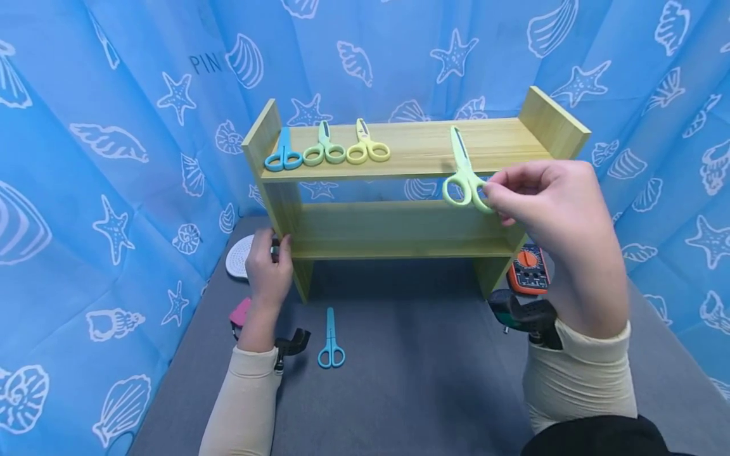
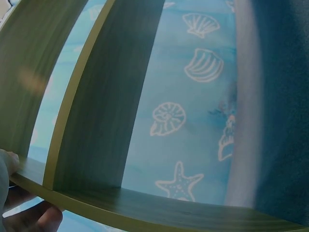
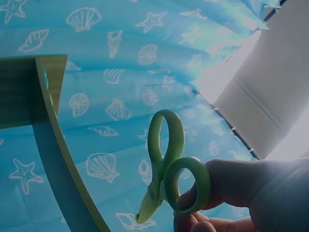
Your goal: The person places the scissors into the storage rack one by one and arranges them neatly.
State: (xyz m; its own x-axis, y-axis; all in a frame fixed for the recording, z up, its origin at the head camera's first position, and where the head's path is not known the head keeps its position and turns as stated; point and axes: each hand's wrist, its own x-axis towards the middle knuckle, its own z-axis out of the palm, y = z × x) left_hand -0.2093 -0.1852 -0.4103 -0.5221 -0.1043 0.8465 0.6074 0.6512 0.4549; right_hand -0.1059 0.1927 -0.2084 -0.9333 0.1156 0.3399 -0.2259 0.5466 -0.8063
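Note:
My right hand pinches a pair of light green scissors by one handle ring, blades up, in front of the top shelf's right half. In the right wrist view the thumb and fingers hold that ring of the green scissors. My left hand grips the left side panel of the wooden shelf unit; the left wrist view shows its fingers around the panel's edge. On the top board's left lie blue scissors, green scissors and yellow scissors, side by side.
Another pair of blue scissors lies on the grey tabletop before the unit. Behind my left hand are a white perforated object and a pink item. An orange multimeter lies right of the unit. A blue curtain hangs behind.

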